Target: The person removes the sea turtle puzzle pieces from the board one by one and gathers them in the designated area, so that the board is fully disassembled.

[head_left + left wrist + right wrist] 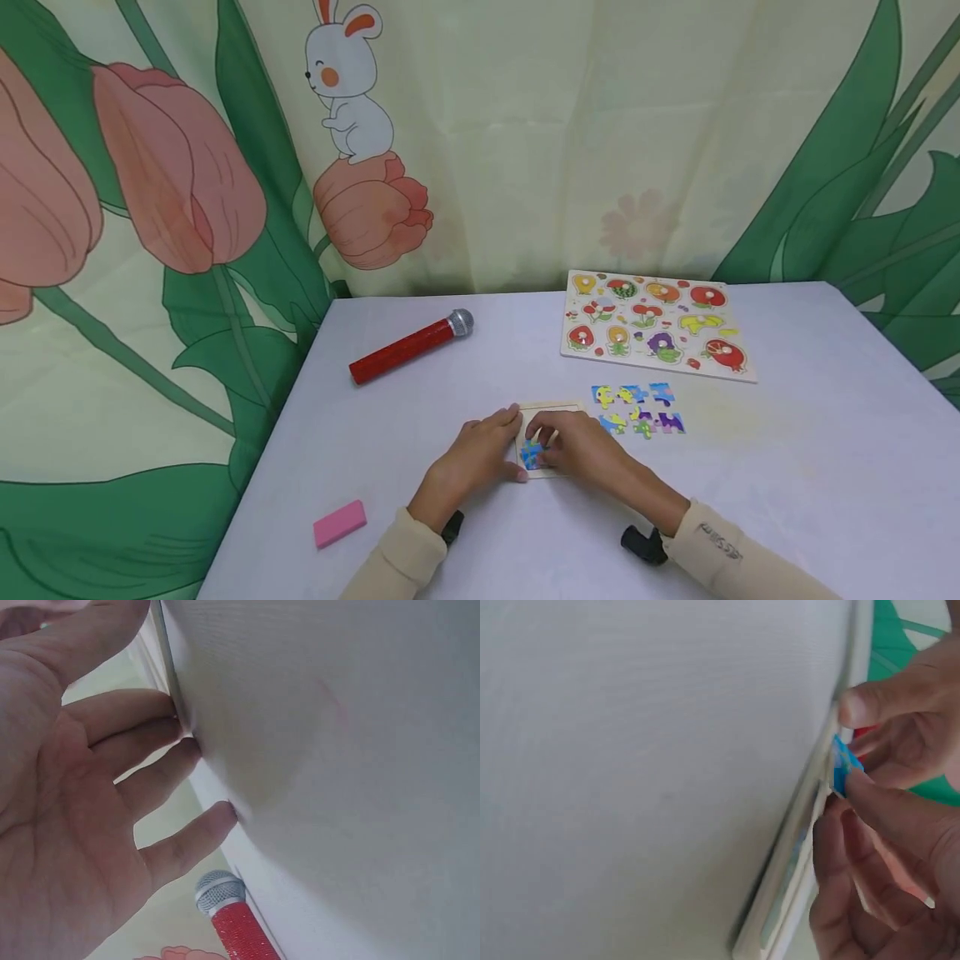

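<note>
A small wooden puzzle tray [531, 413] lies on the table between my hands, with blue puzzle pieces [531, 455] at its lower left. My left hand [476, 450] touches the tray's left edge, thumb near the lower corner and fingers higher up. Those fingers [169, 776] look nearly straight in the left wrist view. My right hand [588, 450] is over the tray and pinches a blue puzzle piece [843, 771] between thumb and fingers, close against the tray. Several loose puzzle pieces [643, 421] lie in rows to the tray's upper right.
Behind the loose pieces lies a fruit peg board [667, 322]. A red microphone [405, 348] with a silver head is at the back left. At the front left is a pink block [340, 524]. A printed curtain [525, 150] hangs behind the white table [825, 433].
</note>
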Demonstrator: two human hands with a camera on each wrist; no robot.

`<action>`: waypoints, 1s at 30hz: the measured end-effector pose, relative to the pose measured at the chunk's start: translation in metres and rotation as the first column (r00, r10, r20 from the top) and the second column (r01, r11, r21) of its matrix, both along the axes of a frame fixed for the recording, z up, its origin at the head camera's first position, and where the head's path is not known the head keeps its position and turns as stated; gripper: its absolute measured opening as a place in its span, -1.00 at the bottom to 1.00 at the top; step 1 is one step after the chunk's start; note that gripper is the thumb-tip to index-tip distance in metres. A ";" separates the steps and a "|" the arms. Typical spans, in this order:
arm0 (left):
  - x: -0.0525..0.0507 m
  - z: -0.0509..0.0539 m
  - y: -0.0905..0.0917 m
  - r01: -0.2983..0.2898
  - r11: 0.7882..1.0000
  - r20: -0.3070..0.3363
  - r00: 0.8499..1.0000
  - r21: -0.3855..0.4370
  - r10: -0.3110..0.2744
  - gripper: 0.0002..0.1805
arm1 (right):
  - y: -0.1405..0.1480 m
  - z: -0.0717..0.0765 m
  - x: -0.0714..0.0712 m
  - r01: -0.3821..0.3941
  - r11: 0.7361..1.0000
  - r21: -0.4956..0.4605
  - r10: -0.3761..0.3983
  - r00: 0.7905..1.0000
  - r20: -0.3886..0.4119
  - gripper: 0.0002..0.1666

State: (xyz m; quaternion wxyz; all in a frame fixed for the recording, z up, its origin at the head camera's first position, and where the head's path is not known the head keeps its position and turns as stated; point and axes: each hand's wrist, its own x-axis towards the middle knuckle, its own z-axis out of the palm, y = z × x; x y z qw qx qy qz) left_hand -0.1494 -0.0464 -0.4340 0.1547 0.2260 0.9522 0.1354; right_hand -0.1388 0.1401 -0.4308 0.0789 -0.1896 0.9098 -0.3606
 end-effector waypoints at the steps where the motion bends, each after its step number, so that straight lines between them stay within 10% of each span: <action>1: 0.000 0.000 0.001 0.000 1.000 0.002 1.000 0.001 0.000 -0.04 | 0.003 0.001 0.000 0.003 1.000 -0.026 -0.003 1.000 0.004 -0.68; 7: 0.003 0.002 0.006 -0.017 0.999 -0.002 1.000 -0.027 0.017 -0.04 | 0.037 0.011 -0.001 0.127 0.983 -0.133 -0.109 0.985 0.136 -0.80; 17: 0.005 0.003 0.006 -0.047 0.998 -0.021 0.999 -0.035 0.046 -0.04 | 0.102 0.011 0.013 0.263 0.965 0.005 -0.256 0.933 0.253 -0.78; 30: 0.004 0.003 0.008 -0.063 0.998 -0.002 0.998 -0.032 0.063 -0.03 | 0.093 0.001 0.015 0.302 0.945 0.127 -0.322 0.927 0.190 -0.92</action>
